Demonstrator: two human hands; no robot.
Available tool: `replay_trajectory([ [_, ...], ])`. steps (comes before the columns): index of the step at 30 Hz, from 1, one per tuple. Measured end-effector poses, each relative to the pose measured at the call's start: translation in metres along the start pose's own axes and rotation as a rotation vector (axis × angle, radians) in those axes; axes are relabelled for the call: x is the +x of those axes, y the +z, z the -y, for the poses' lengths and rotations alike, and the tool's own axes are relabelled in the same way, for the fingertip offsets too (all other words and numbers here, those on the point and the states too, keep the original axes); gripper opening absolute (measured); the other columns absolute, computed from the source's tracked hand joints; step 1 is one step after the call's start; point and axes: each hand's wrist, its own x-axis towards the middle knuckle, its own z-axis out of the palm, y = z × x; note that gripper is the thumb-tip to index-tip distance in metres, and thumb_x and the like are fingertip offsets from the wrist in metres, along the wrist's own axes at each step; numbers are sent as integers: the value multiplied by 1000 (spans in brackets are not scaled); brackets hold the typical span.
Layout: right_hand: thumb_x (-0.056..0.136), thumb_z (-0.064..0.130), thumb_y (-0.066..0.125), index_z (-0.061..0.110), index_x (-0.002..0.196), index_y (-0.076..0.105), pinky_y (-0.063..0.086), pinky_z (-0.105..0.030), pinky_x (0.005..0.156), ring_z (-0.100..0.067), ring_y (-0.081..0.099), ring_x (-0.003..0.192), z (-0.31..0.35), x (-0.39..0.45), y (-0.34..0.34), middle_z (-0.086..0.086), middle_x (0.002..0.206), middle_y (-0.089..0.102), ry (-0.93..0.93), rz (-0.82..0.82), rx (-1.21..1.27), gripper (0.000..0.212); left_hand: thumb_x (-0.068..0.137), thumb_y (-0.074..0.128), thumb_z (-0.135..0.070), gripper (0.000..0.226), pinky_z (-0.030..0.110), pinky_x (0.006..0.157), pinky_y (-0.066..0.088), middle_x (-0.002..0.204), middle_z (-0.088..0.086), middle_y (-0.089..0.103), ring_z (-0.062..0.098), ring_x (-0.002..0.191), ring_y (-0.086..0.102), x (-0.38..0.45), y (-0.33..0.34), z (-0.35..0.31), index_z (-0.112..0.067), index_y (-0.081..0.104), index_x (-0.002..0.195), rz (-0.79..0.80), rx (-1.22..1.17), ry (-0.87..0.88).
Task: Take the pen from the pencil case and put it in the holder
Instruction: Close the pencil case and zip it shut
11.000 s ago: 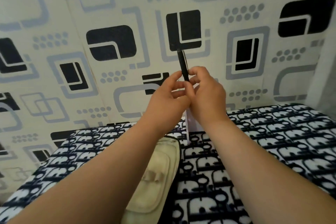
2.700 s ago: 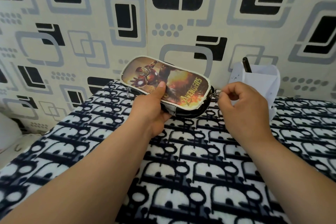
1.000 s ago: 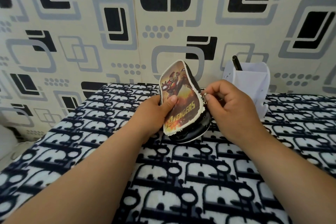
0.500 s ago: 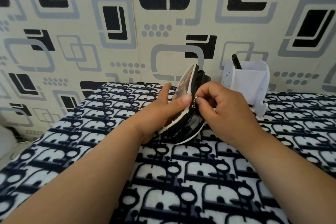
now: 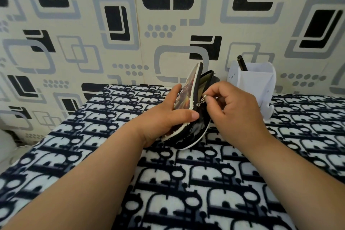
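A printed pencil case (image 5: 190, 87) with a black zipper edge stands on its side on the patterned blanket. My left hand (image 5: 168, 115) grips its printed face, thumb across the near edge. My right hand (image 5: 233, 104) pinches the metal zipper pull (image 5: 202, 99) at the case's near end. The far top of the case gapes, showing a greenish lining; its contents are hidden. Behind my right hand a white holder (image 5: 255, 80) stands by the wall with one black pen (image 5: 242, 63) leaning in it.
A black-and-white patterned blanket (image 5: 186, 183) covers the surface, with its left edge falling away at the lower left. A wall with black and grey shapes (image 5: 119, 24) rises directly behind the case and holder.
The case went from flat to standing on edge. My right hand has drawn the zipper pull toward me, and the far top of the case has opened wider.
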Motion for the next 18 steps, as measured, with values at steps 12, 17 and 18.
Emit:
replay_trajectory([
  [12,83,15,55,22,78,57,36,-10,50,-6,52,62,-6,2,1,15,61,53,44,-62,-48,9,48,65,-44,110,33,107,32,140,1,48,12,123,48,-3,1,-6,-47,7,141,82,30,50],
  [17,83,14,55,21,78,58,36,-12,52,-2,50,56,-11,3,0,17,60,52,97,-92,-53,9,48,66,-42,109,24,96,38,142,0,45,9,120,50,-5,0,-8,-47,8,141,114,69,61],
  [18,84,15,55,21,78,57,36,-13,51,-2,50,55,-12,4,0,17,59,52,110,-94,-54,9,48,66,-41,108,26,98,39,142,0,44,9,121,50,-5,-1,-8,-48,9,140,126,81,66],
])
